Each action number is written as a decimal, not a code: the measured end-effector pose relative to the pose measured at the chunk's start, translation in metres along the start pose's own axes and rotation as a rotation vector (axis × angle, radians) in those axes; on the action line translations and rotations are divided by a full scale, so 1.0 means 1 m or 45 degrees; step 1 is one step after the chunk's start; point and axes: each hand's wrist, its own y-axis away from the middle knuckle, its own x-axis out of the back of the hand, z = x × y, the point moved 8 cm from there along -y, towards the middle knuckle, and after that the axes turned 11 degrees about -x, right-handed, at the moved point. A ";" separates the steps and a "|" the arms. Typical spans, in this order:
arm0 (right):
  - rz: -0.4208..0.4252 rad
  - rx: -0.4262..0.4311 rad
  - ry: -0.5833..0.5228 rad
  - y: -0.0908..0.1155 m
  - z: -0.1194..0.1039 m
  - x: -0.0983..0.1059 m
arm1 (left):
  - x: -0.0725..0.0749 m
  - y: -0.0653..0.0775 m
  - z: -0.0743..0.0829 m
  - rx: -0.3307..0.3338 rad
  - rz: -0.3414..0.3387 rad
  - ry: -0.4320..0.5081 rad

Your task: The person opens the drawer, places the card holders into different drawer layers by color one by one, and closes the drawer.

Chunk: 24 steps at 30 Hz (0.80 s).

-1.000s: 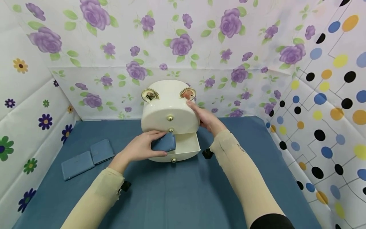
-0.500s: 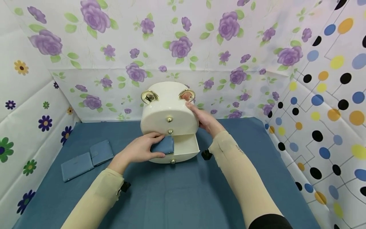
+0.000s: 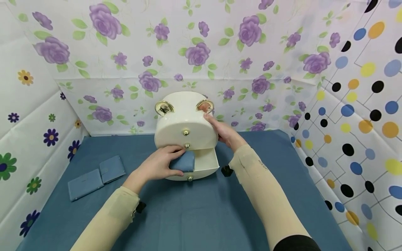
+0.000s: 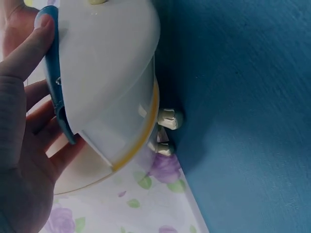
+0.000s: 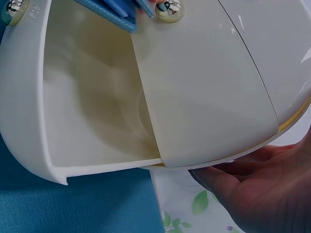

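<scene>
A cream box with drawers (image 3: 185, 118) has gold knobs on its front and its lowest drawer (image 3: 205, 160) pulled out. My left hand (image 3: 158, 164) pinches a small blue wallet (image 3: 186, 161) over the drawer's left part. In the left wrist view, the thumb (image 4: 41, 31) presses one face of the wallet (image 4: 52, 73) and the fingers lie behind it. The right wrist view catches the wallet's corner (image 5: 114, 17) above the bare drawer floor (image 5: 102, 97). My right hand (image 3: 227, 132) rests against the box's right side, thumb near the top, other fingers partly hidden behind it.
Two flat blue wallet-like pieces (image 3: 84, 184) lie side by side on the blue cloth (image 3: 188, 216) at the left. Gold-rimmed round fittings (image 3: 164, 108) top the box. Flowered sheeting (image 3: 125, 69) hangs behind it, dotted sheeting (image 3: 351, 139) at the right.
My left hand has shifted slightly right with the wallet, which has turned a little and sits further over the drawer. The right hand stays on the box; the head view has tilted slightly.
</scene>
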 end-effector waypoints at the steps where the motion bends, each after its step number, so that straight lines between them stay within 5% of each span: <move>1: 0.001 -0.003 -0.001 0.000 0.000 0.000 | 0.001 0.000 0.001 -0.014 0.015 -0.017; 24: 0.002 0.009 0.013 0.001 0.001 0.001 | -0.004 0.003 0.002 -0.039 0.214 -0.121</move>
